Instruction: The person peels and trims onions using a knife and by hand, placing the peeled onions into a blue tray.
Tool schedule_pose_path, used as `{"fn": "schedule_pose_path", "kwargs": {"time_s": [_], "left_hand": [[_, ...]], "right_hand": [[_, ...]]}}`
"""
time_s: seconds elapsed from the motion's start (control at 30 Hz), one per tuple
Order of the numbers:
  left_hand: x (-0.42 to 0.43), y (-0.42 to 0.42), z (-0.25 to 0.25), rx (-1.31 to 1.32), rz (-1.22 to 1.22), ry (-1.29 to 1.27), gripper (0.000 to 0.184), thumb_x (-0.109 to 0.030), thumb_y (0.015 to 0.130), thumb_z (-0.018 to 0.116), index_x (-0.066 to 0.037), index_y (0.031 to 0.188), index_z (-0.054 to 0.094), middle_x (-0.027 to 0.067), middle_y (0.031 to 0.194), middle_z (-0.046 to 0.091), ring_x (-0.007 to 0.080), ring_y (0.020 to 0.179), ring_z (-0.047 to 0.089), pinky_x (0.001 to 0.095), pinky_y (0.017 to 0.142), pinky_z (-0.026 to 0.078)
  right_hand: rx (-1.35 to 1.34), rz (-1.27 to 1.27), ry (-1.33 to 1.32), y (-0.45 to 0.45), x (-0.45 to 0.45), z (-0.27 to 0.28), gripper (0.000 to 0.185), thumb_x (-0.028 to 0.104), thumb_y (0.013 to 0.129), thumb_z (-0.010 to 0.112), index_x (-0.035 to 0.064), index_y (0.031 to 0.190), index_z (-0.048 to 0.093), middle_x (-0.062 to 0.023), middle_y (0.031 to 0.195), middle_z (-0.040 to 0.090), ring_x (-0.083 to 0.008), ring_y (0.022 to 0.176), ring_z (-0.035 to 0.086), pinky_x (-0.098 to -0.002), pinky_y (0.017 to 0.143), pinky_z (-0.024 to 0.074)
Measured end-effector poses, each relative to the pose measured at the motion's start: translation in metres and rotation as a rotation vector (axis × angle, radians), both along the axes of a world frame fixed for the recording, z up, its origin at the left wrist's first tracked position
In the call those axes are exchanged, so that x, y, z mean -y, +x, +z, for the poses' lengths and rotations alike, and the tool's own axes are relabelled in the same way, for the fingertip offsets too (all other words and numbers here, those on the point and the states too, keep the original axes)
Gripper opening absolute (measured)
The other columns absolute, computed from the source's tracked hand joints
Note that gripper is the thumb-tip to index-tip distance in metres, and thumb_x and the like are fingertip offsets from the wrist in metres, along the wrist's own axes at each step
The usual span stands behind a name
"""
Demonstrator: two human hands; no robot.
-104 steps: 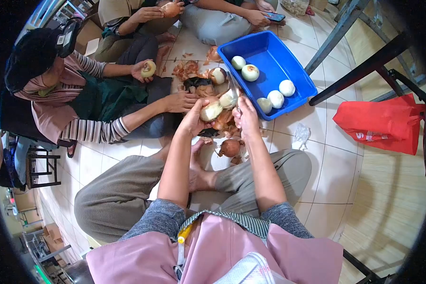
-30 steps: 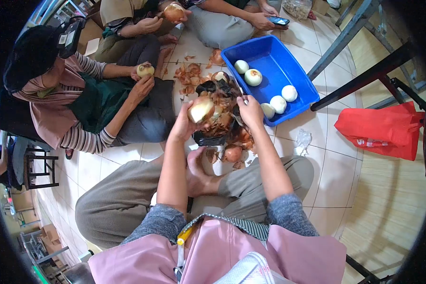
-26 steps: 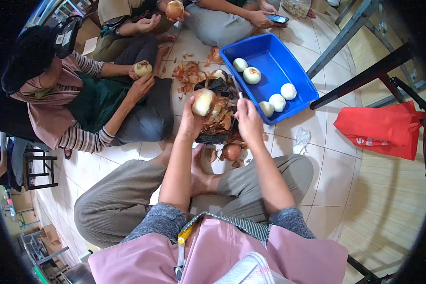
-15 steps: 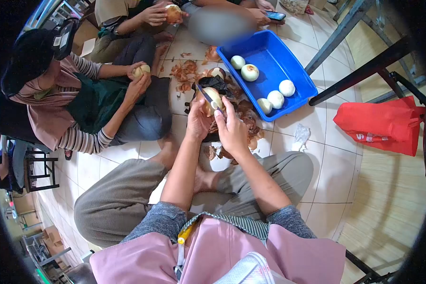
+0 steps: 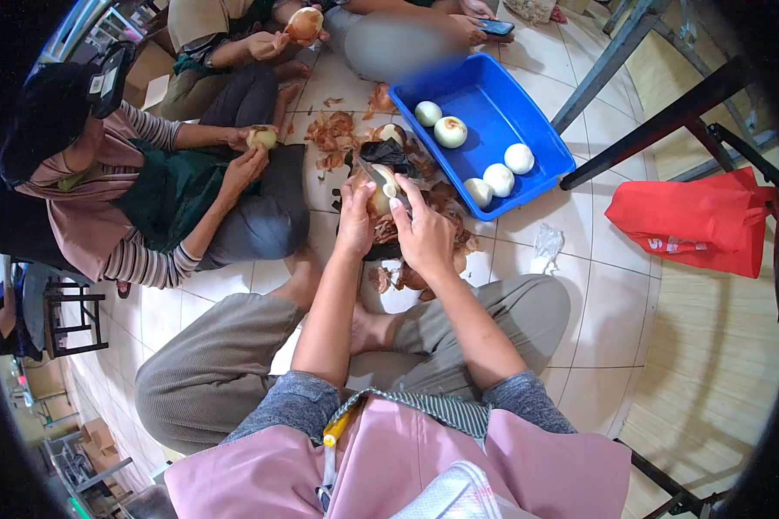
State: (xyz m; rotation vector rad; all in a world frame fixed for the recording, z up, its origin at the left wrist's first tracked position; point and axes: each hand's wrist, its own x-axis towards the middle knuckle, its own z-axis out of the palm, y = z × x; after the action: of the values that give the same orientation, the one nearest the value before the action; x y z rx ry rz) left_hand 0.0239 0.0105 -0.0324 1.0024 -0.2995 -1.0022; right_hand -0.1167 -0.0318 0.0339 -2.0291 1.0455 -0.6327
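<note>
My left hand (image 5: pixel 356 223) is closed around a partly peeled onion (image 5: pixel 378 202), holding it above the pile of peels. In my right hand (image 5: pixel 425 240) is a small knife (image 5: pixel 368 170), its blade lying against the upper side of the onion. My right thumb presses near the pale end of the onion. Beneath both hands, brown onion skins (image 5: pixel 450 206) lie on and around a crumpled black plastic bag (image 5: pixel 392 157). Another onion (image 5: pixel 390 134) sits at the far side of that pile.
A blue tub (image 5: pixel 521 95) holding several peeled onions (image 5: pixel 450 131) stands ahead to the right. On my left, a person (image 5: pixel 177 186) holds an onion (image 5: pixel 262 137); another beyond holds one too. A red bag (image 5: pixel 684 221), metal legs (image 5: pixel 658 112) and crumpled plastic (image 5: pixel 548 242) are at right.
The knife blade now lies flatter across the onion in my hands. The person on the left has lowered their onion slightly, and the person beyond has shifted their hands around theirs.
</note>
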Motion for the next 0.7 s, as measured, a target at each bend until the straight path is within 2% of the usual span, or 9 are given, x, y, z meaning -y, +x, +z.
{"fn": "schedule_pose_path", "kwargs": {"time_s": [0.1,0.17,0.2,0.23,0.33,0.37,0.47,0.57,0.7], "left_hand": [[-0.001,0.003,-0.007,0.03,0.007,0.037,0.051,-0.03,0.091,0.06,-0.009,0.131,0.037,0.0107,0.12,0.053,0.0196,0.107,0.057,0.0329,0.085,0.052],[-0.001,0.003,-0.007,0.047,0.008,0.062,0.051,-0.03,0.091,0.06,-0.009,0.131,0.037,0.0112,0.12,0.053,0.0197,0.108,0.057,0.0328,0.085,0.052],[-0.002,0.002,-0.004,0.053,0.013,0.072,0.051,-0.031,0.091,0.06,-0.009,0.132,0.037,0.0115,0.121,0.053,0.0197,0.108,0.057,0.0327,0.085,0.052],[-0.004,0.0,-0.001,0.058,0.018,0.084,0.052,-0.031,0.092,0.059,-0.009,0.133,0.037,0.0118,0.121,0.053,0.0198,0.108,0.057,0.0326,0.085,0.052],[-0.008,-0.001,-0.002,0.055,0.024,0.149,0.053,-0.033,0.092,0.059,-0.009,0.135,0.039,0.0128,0.124,0.052,0.0208,0.11,0.056,0.0351,0.088,0.052],[-0.007,0.0,-0.007,0.034,0.021,0.111,0.053,-0.033,0.092,0.058,-0.009,0.135,0.039,0.0128,0.125,0.052,0.0212,0.111,0.056,0.036,0.088,0.052],[-0.007,0.003,-0.018,-0.002,0.012,0.051,0.053,-0.033,0.092,0.059,-0.008,0.136,0.041,0.0128,0.125,0.053,0.0215,0.114,0.055,0.0382,0.091,0.05],[-0.008,0.003,-0.001,0.041,0.011,0.084,0.055,-0.032,0.09,0.062,-0.005,0.134,0.043,0.0124,0.124,0.054,0.0205,0.113,0.054,0.0376,0.091,0.05],[-0.011,0.01,0.001,0.155,0.023,0.144,0.055,-0.028,0.087,0.066,-0.002,0.13,0.046,0.0108,0.118,0.058,0.0191,0.103,0.059,0.0329,0.087,0.051]], "right_hand": [[-0.067,-0.027,0.079,0.004,0.005,-0.003,0.041,0.037,0.101,0.051,0.018,0.137,0.053,-0.0158,0.089,0.07,-0.0328,0.072,0.069,-0.0446,0.066,0.052],[0.178,-0.022,0.147,0.014,0.014,-0.048,0.04,0.035,0.101,0.052,0.0158,0.136,0.053,-0.0067,0.079,0.063,-0.0208,0.063,0.06,-0.037,0.058,0.0476],[0.302,-0.017,0.182,0.018,0.016,-0.045,0.039,0.034,0.102,0.053,0.0147,0.135,0.054,-0.0021,0.073,0.059,-0.0148,0.058,0.056,-0.0333,0.054,0.0454],[0.375,0.003,0.56,0.013,0.017,-0.043,0.034,0.035,0.101,0.054,0.0144,0.128,0.059,-0.007,0.084,0.064,-0.0141,0.072,0.06,-0.0295,0.067,0.0474],[0.77,0.019,0.968,0.017,0.017,-0.034,0.032,0.027,0.104,0.052,0.0106,0.13,0.056,0.0081,0.07,0.043,0.0004,0.056,0.036,-0.016,0.047,0.0261],[0.764,0.004,1.058,0.013,0.017,-0.031,0.03,0.027,0.103,0.052,0.0118,0.129,0.056,0.0079,0.071,0.042,0.0011,0.057,0.036,-0.0141,0.047,0.0253],[0.708,0.107,1.07,0.004,0.02,-0.023,0.036,0.028,0.103,0.052,0.0109,0.135,0.053,0.007,0.071,0.044,-0.0002,0.059,0.038,-0.0156,0.049,0.0279],[0.398,0.112,0.666,0.005,0.02,-0.05,0.05,0.039,0.1,0.056,0.011,0.141,0.048,-0.003,0.084,0.063,-0.0146,0.073,0.059,-0.029,0.068,0.0483],[0.099,0.066,0.344,0.002,0.015,-0.036,0.055,0.045,0.099,0.052,0.0154,0.145,0.045,-0.0186,0.098,0.07,-0.0334,0.093,0.068,-0.0441,0.082,0.0508]]}}
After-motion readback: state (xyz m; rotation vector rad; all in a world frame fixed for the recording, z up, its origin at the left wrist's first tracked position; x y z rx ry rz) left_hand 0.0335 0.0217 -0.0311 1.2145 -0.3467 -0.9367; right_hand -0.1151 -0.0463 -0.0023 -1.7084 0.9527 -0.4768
